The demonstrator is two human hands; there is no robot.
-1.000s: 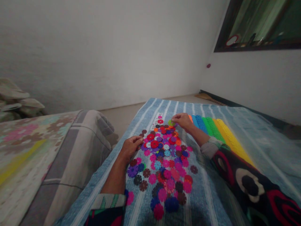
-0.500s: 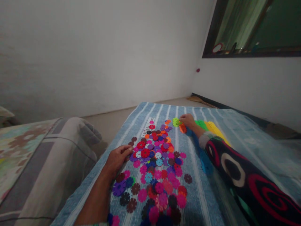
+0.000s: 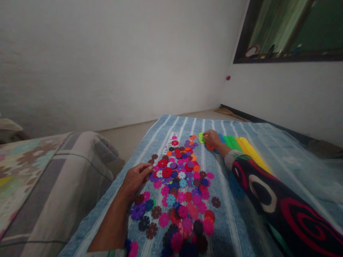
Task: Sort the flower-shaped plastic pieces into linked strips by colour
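Observation:
Many flower-shaped plastic discs (image 3: 182, 175) in pink, red, purple, blue, brown and orange lie in a loose, overlapping heap on a striped cloth. At the heap's left edge rests my left hand (image 3: 137, 177), its fingers stretched toward the purple and red discs, holding nothing visible. My right hand (image 3: 212, 138) is at the far side, fingertips pinched down on light green discs (image 3: 200, 138). Orange discs (image 3: 209, 146) show just below that hand. Overlapping rows of green discs (image 3: 232, 142) and yellow discs (image 3: 250, 151) run to its right, partly hidden by the forearm.
The blue-and-white striped cloth (image 3: 150, 142) covers the surface under the discs. A printed "with love" label (image 3: 168, 144) shows beyond the heap. To the left is a bed or seat with a grey and floral cover (image 3: 83, 171). A window (image 3: 289, 32) is at upper right.
The view has shifted slightly. My right fingers have come further over the light green discs, and more of the green and yellow rows shows. My left hand stays by the heap's edge.

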